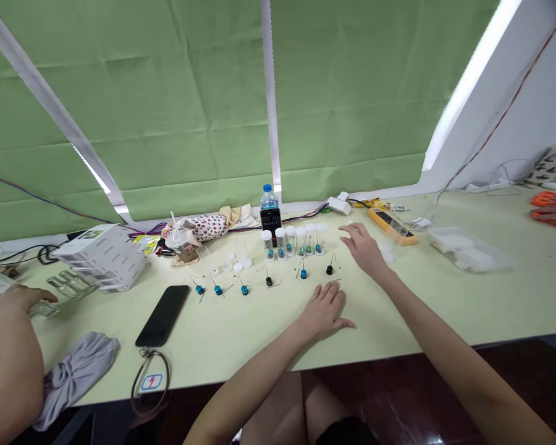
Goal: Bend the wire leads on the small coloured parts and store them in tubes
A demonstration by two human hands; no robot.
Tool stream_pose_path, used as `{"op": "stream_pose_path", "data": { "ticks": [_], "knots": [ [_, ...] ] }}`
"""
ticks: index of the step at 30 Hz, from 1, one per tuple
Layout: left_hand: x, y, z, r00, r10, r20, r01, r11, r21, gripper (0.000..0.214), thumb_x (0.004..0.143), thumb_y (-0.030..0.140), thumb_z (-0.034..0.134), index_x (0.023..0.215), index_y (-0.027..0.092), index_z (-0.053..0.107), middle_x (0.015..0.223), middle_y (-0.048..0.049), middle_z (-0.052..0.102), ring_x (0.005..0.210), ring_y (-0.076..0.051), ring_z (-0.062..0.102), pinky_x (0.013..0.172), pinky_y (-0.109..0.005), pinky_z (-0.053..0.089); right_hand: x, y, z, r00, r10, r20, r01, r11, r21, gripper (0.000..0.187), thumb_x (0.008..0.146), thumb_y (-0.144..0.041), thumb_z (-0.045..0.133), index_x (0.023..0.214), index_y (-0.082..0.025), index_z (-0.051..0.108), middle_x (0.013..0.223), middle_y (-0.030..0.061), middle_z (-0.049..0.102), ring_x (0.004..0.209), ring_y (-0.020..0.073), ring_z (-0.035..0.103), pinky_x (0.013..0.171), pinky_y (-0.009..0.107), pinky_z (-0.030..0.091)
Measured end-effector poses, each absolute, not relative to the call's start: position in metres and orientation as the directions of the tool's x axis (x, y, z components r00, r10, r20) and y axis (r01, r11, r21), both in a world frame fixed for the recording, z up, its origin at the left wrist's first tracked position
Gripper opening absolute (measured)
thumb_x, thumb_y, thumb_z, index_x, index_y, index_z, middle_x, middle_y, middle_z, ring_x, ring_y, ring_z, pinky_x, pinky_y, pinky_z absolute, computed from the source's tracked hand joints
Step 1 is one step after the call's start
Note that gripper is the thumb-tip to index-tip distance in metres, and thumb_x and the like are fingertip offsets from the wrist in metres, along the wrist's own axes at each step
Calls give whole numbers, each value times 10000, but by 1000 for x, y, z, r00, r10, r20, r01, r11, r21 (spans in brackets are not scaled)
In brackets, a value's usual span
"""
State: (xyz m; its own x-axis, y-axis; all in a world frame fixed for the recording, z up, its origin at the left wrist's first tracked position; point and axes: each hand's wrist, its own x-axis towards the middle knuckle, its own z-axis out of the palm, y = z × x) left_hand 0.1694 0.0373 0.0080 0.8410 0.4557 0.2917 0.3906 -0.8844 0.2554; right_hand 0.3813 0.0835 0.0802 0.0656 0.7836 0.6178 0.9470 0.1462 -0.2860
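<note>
Lying flat and empty, the left hand (323, 311) is resting by six loose leaded components (244, 290); the right hand (362, 247) is hanging open near filled vials (291, 241), white caps (237, 267) lying apart.

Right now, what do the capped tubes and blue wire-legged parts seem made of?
The capped tubes look like clear glass or plastic, glossy and see-through, with matte white caps. The blue parts seem glossy coated bodies, material unclear, on thin metal wire leads, judging by their grey sheen.
</note>
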Motion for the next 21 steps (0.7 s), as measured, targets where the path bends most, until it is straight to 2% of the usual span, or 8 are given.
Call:
{"op": "stream_pose_path", "data": {
  "ticks": [3, 7, 10, 12, 15, 17, 18, 21],
  "knots": [
    [166, 37, 9, 835, 439, 332, 384, -897, 222, 706, 806, 641, 391, 1305, 141, 392, 1459, -193, 286, 1378, -282, 190, 1096, -475, 213, 361, 123, 100, -28, 868, 497, 962, 157, -221, 397, 886, -375, 454, 1255, -229, 457, 1267, 112, 463, 867, 224, 595, 723, 323, 444],
    [157, 35, 18, 799, 429, 421, 376, -903, 207, 569, 861, 532, 408, 1246, 115, 442, 1389, -199, 397, 1347, -272, 276, 1093, -441, 259, 360, 142, 104, -111, 896, 430, 972, 188, -141, 298, 856, -311, 501, 1126, -187, 519, 1074, 101, 585, 854, 226, 584, 705, 294, 415],
    [149, 34, 34, 736, 435, 518, 383, -899, 210, 401, 907, 352, 393, 1232, 122, 449, 1306, -181, 485, 1297, -248, 362, 1064, -419, 326, 363, 123, 110, -25, 854, 520, 982, 118, -146, 270, 852, -302, 472, 1061, -136, 511, 960, 127, 595, 778, 234, 571, 657, 302, 393],
    [146, 34, 49, 651, 452, 610, 419, -884, 209, 385, 909, 269, 374, 1266, 130, 414, 1307, -172, 479, 1294, -245, 362, 1051, -431, 343, 358, 97, 122, 71, 766, 639, 984, 51, -171, 288, 846, -338, 466, 1050, -137, 492, 931, 128, 587, 730, 232, 556, 620, 303, 373],
    [146, 32, 75, 500, 482, 720, 505, -837, 209, 470, 892, 296, 416, 1326, 130, 342, 1375, -182, 397, 1337, -292, 278, 1061, -487, 298, 335, 48, 142, 101, 711, 696, 974, 71, -214, 242, 860, -355, 425, 1016, -180, 488, 868, 90, 591, 678, 211, 541, 591, 289, 353],
    [146, 29, 88, 487, 527, 696, 540, -808, 235, 513, 871, 341, 462, 1329, 142, 344, 1351, -189, 417, 1319, -335, 298, 1049, -516, 280, 316, 19, 148, 49, 765, 642, 956, 149, -251, 194, 878, -332, 383, 973, -208, 500, 802, 53, 603, 605, 173, 530, 575, 272, 347],
    [146, 27, 92, 507, 572, 645, 547, -792, 272, 484, 871, 334, 461, 1309, 150, 369, 1280, -188, 480, 1270, -338, 372, 1019, -499, 317, 307, 7, 147, 9, 784, 621, 950, 188, -251, 189, 890, -316, 356, 926, -215, 512, 772, 42, 608, 601, 162, 533, 571, 264, 341],
    [140, 16, 94, 622, 686, 377, 520, -722, 456, 300, 857, 209, 421, 1150, 169, 471, 916, -111, 620, 906, -256, 609, 794, -363, 461, 294, -17, 131, -57, 811, 582, 967, 189, -169, 296, 908, -300, 312, 712, -210, 514, 601, 18, 568, 527, 137, 495, 522, 264, 276]
  ]
}}
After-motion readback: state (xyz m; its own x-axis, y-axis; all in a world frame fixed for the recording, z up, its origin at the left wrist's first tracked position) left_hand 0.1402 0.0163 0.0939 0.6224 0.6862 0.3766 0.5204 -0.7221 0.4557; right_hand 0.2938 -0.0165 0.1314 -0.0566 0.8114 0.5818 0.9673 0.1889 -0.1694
